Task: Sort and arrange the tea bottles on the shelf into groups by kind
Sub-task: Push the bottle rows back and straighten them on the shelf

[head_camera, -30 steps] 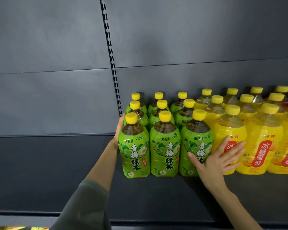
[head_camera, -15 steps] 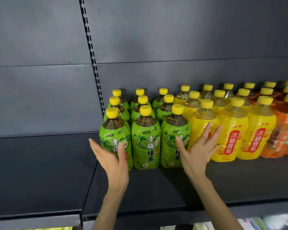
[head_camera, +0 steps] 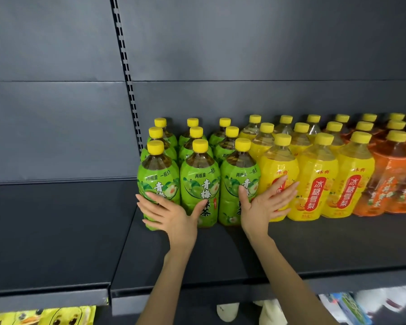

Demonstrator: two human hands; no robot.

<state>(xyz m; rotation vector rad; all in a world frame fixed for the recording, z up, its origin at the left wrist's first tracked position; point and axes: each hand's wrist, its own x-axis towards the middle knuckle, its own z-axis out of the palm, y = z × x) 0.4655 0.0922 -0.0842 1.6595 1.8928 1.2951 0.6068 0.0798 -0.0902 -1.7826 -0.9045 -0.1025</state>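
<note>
Three kinds of tea bottles stand in rows on a dark shelf (head_camera: pixel 291 249), all with yellow caps. Green-label bottles (head_camera: pixel 201 181) fill the left block, yellow-label bottles (head_camera: pixel 314 184) the middle, orange-label bottles (head_camera: pixel 394 179) the right. My left hand (head_camera: pixel 168 213) lies flat with spread fingers against the front left green bottle (head_camera: pixel 158 174), thumb toward the middle green one. My right hand (head_camera: pixel 265 204) lies flat with straight fingers across the front right green bottle (head_camera: pixel 238 179) and the first yellow bottle (head_camera: pixel 278 170).
The adjoining shelf (head_camera: pixel 52 231) to the left is bare, split off by a slotted upright (head_camera: pixel 127 73). Below the shelf edge are yellow duck-print packs (head_camera: pixel 42 316), white items (head_camera: pixel 249 311) and other packets (head_camera: pixel 352 306). A dark back panel stands behind the bottles.
Both hands moved forward from in front of the shelf onto the front row of bottles. The view shifted, showing more orange bottles on the right.
</note>
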